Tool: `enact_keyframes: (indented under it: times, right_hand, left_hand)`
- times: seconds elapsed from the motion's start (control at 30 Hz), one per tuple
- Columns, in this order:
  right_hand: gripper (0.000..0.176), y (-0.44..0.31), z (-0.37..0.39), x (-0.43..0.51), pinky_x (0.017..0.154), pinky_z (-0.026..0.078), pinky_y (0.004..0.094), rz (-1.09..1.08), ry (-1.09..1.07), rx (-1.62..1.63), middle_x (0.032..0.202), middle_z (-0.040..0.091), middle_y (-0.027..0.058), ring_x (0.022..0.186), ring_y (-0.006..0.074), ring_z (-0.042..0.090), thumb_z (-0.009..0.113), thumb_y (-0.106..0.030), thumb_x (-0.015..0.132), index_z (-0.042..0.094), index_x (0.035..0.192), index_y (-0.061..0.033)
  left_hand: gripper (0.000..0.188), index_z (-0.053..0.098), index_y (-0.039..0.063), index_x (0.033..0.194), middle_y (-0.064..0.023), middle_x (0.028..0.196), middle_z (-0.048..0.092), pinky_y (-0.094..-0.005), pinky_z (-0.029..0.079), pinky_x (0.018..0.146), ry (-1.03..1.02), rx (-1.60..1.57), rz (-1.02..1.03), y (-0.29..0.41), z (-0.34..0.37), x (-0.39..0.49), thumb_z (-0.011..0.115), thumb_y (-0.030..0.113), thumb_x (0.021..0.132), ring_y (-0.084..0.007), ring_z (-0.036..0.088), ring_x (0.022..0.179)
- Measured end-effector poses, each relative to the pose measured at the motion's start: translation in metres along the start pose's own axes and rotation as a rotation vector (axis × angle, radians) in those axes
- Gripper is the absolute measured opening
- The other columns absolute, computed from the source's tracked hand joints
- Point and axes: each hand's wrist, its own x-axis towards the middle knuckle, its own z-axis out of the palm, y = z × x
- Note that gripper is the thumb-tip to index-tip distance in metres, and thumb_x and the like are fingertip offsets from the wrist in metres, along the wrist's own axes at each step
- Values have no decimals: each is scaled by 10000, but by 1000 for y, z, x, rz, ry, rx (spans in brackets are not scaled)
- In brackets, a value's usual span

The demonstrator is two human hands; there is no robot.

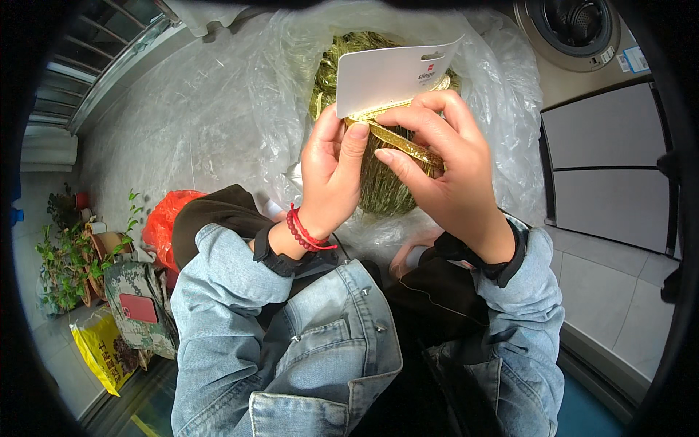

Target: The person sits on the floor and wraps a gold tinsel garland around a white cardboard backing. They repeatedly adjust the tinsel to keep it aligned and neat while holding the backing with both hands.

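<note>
A white cardboard hang card (382,76) with printing and a hang slot stands up above my hands, gold glittery ribbon (407,143) running along its lower edge. My left hand (336,164) pinches the card's lower left corner and the ribbon between thumb and fingers. My right hand (445,147) has the ribbon looped over its fingers, its fingertips close to the card and its thumb apart from them. Beneath both hands lies a bundle of shiny gold-green strands (385,188) inside a large clear plastic bag (508,125).
A washing machine (570,33) and a grey drawer cabinet (609,125) are at the right. To the left are potted plants (68,257), a red plastic bag (164,218), a camouflage cloth item (125,284) bearing a red phone (138,308), and a yellow printed bag (101,355).
</note>
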Motion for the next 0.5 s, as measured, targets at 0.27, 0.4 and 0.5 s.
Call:
enact_keyframes:
  times: [0.27,0.4,0.5]
  right_hand:
    - [252,4,4,0,645,440,264,-17,-57,-4,864,504,66,746,165,510,706,-47,693,612,920,7]
    - [234,6,-1,-2,653,420,280,18,-178,34,843,497,63,762,180,497,716,-79,702,600,875,27]
    - [206,6,-6,-2,615,414,254,35,-211,70,847,503,54,749,148,505,705,-90,728,605,860,33]
  left_hand:
    - [294,439,-27,1201,-72,1129,538,-252,403,881,4,9,17,0,-3,1,443,119,945,-117,506,1032]
    - [284,449,-21,1191,-64,1115,539,-249,407,871,36,49,3,0,-3,1,439,123,947,-110,504,1020]
    - [270,459,-17,1178,-55,1097,542,-242,406,858,50,80,31,0,-4,3,435,125,949,-101,503,997]
